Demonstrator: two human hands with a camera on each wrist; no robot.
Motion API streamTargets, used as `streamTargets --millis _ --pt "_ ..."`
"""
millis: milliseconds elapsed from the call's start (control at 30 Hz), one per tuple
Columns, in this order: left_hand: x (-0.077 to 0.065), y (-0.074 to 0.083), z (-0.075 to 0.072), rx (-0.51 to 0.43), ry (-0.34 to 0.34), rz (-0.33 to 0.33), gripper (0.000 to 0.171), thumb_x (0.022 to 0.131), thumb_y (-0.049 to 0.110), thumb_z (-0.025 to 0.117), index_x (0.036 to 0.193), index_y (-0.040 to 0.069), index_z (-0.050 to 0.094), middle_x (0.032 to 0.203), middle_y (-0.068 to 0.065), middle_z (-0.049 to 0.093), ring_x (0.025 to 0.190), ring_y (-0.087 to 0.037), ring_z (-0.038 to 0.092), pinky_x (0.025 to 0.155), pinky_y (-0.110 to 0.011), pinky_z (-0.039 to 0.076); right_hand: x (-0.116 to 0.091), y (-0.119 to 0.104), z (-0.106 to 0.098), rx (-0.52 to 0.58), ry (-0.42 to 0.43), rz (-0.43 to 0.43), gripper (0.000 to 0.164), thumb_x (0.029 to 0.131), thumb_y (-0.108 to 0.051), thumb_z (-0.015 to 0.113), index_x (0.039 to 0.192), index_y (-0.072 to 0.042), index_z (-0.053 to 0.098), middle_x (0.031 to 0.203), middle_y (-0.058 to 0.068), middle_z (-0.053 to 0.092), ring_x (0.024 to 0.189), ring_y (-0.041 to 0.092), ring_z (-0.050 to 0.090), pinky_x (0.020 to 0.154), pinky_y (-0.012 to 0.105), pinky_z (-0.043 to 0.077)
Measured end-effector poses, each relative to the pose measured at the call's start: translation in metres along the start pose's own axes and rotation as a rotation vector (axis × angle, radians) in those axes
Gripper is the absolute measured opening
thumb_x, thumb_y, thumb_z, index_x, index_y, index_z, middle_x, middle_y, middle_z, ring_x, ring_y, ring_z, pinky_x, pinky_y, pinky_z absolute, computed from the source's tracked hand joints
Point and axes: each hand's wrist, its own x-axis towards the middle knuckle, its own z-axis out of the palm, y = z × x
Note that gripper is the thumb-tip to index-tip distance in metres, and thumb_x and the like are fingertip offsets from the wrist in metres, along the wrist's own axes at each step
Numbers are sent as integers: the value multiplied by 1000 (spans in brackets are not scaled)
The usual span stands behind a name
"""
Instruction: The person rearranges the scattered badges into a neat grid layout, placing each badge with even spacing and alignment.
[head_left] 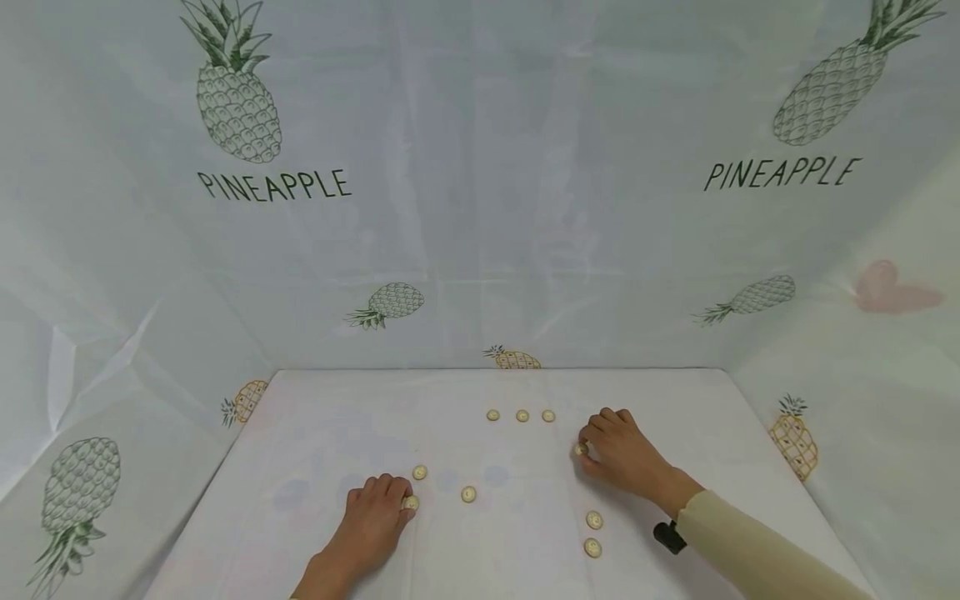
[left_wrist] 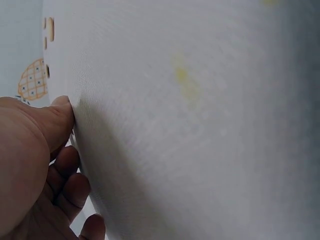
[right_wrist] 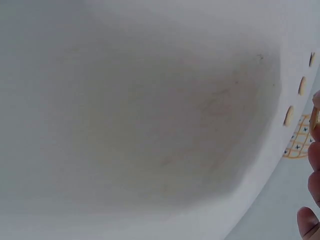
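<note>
Small round cream-coloured discs with a dark mark on top lie on the white table. My left hand (head_left: 369, 521) is at the left of the group, thumb and forefinger pinching one disc (head_left: 410, 502) at the tabletop. At the right, my right hand (head_left: 624, 454) pinches another disc (head_left: 581, 449) between thumb and fingers; part of that disc (right_wrist: 315, 118) shows at the edge of the right wrist view. Just beyond the left hand is a loose disc (head_left: 420, 472), with another disc (head_left: 468, 494) to its right. The left hand's disc is hidden in the left wrist view.
Three discs (head_left: 522, 415) form a row near the table's back. Two discs (head_left: 594, 520) lie one before the other, nearer than the right hand. Pineapple-printed cloth (head_left: 480, 208) hangs behind and beside the table (head_left: 495, 567). A black object (head_left: 670, 537) sits by the right sleeve.
</note>
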Motion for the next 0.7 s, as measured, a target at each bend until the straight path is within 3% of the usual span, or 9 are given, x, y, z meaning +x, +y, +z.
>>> streamTargets --millis 267,700 --pt "1 0 -2 -14 -34 -17 22 96 27 78 108 21 61 103 7 56 94 -14 49 89 -51 45 30 -11 20 35 -106 12 17 90 -29 80 96 -15 74 92 -3 65 88 18 51 87 44 43" --pt "1 -2 -3 -27 -43 -22 24 96 26 78 110 21 61 104 7 56 94 -13 47 92 -51 44 38 -9 35 102 -175 35 13 89 -27 78 95 -18 73 92 -5 65 87 16 49 87 44 43"
